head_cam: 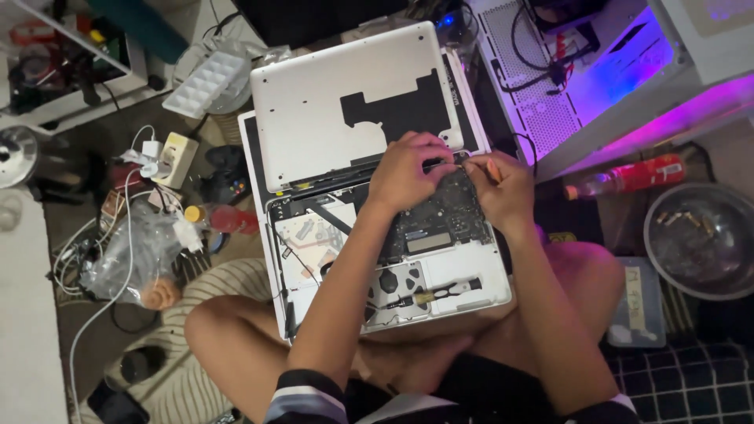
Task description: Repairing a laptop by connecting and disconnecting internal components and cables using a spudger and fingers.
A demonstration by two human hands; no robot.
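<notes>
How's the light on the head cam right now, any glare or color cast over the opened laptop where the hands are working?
Head view: strong purple-blue glow from the computer case at upper right, spilling on the floor there; the laptop is dimmer but readable, its removed bottom cover evenly lit without glare; left hand and right hand shade the circuit board; slight softness overall.

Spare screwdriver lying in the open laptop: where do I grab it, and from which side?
Grip the screwdriver by its yellowish handle mid-length, coming straight down from above. It lies flat, left to right, in the open laptop near the front edge, clear of both hands.
</notes>
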